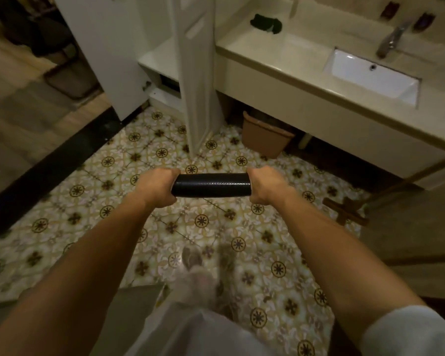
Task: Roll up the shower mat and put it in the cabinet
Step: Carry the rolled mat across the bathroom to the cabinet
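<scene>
While held level above the floor, the rolled mat (211, 185) spans both closed grips, left hand (157, 185) and right hand (265, 185).

Left hand (157, 185): closed in a fist on the left end of the rolled mat (211, 185).
Right hand (263, 185): closed on its right end.
Arms: extended forward, level.

Rolled mat (211, 185) between left hand (157, 185) and right hand (263, 185); cabinet (165, 62) ahead, sink (370, 73) to its right.
</scene>
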A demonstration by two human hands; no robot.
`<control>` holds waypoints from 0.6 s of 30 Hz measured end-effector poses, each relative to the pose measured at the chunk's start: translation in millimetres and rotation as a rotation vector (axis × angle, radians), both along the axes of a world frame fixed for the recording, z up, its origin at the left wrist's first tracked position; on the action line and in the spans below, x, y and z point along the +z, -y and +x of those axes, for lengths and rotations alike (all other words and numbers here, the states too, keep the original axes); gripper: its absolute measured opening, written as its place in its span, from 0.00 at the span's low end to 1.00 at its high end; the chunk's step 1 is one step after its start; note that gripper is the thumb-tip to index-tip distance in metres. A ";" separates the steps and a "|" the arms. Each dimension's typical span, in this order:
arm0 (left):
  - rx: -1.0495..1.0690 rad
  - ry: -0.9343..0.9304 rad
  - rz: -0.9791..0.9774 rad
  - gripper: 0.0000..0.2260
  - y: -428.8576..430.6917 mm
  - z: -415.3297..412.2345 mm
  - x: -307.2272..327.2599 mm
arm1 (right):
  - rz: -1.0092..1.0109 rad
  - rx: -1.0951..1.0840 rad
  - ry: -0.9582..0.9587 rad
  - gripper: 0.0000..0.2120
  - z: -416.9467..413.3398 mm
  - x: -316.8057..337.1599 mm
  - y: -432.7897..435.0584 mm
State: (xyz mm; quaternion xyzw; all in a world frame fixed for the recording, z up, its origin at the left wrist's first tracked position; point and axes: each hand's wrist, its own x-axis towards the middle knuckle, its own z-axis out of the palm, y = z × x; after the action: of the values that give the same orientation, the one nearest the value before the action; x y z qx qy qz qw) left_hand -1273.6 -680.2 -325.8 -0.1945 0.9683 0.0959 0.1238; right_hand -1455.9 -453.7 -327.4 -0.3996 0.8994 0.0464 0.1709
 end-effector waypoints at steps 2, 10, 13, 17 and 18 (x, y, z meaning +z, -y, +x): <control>0.054 0.007 0.018 0.20 36.1 -13.3 -7.5 | 0.008 0.041 0.006 0.22 -21.6 -7.4 42.8; 0.130 0.028 -0.018 0.20 178.0 -57.7 -12.5 | 0.007 0.150 0.025 0.24 -85.2 -7.7 203.8; 0.148 0.034 -0.040 0.20 228.8 -75.4 -9.8 | 0.008 0.167 0.028 0.24 -105.1 -4.2 257.3; 0.209 0.034 -0.011 0.19 278.1 -87.4 -8.7 | 0.013 0.212 0.046 0.23 -126.3 1.1 316.5; 0.231 0.040 -0.005 0.19 290.4 -92.2 -9.7 | 0.013 0.219 0.054 0.23 -132.7 1.2 332.0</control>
State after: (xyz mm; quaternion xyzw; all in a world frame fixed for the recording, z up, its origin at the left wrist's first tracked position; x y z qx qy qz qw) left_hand -1365.8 -970.6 -335.5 -0.3071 0.9370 0.1031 0.1306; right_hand -1588.5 -785.7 -326.2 -0.4956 0.8450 0.0598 0.1917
